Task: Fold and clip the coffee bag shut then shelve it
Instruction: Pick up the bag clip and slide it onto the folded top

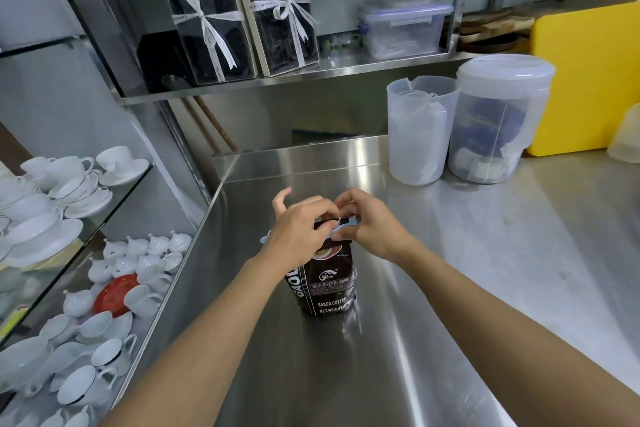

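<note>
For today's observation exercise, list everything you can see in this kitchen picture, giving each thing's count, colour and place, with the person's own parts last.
coffee bag: one, dark brown, upright on the steel counter
clip: one, pale blue, across the bag's folded top
jugs: two, translucent white, back right of counter
cutting board: one, yellow, leaning at far right
gift boxes: two, black with white ribbon, on the shelf
lidded tubs: two, clear with blue lids, stacked on shelf
cups and saucers: many, white, glass shelves at left
saucer: one, red, among lower cups
left hand: on the clip
right hand: on the clip
</note>
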The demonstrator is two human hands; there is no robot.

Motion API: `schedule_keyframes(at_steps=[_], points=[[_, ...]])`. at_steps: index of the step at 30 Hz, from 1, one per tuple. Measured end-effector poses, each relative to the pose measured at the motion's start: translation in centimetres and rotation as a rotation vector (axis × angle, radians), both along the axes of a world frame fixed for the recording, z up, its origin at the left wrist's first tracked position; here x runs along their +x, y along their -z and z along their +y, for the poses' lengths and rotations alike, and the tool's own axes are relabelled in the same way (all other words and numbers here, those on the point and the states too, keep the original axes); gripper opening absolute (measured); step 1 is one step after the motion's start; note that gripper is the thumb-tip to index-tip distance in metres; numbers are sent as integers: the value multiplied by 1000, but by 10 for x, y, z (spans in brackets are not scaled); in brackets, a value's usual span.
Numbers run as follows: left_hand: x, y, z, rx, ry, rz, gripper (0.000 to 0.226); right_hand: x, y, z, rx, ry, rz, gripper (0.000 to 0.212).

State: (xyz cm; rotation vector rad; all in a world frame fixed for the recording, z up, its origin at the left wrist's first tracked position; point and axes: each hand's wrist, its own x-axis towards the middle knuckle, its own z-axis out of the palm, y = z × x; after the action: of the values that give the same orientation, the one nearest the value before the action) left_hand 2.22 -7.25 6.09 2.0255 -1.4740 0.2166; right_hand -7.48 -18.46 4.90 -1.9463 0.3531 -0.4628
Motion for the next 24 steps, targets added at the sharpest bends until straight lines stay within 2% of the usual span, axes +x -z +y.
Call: schedule_keyframes(at_steps=[10,18,21,24], points=[[0,2,-2,-102,37,-57,2,0,1,1,19,-30,-20,46],[-8,7,-15,-138,31,-90,11,7,7,5,1,25,-56,41],[-4,7,-5,-99,-1,-126,6,9,3,6,-11,-4,-36,44],[7,7,16,-85,-133,-165,12,10,1,4,9,-22,-3,50]])
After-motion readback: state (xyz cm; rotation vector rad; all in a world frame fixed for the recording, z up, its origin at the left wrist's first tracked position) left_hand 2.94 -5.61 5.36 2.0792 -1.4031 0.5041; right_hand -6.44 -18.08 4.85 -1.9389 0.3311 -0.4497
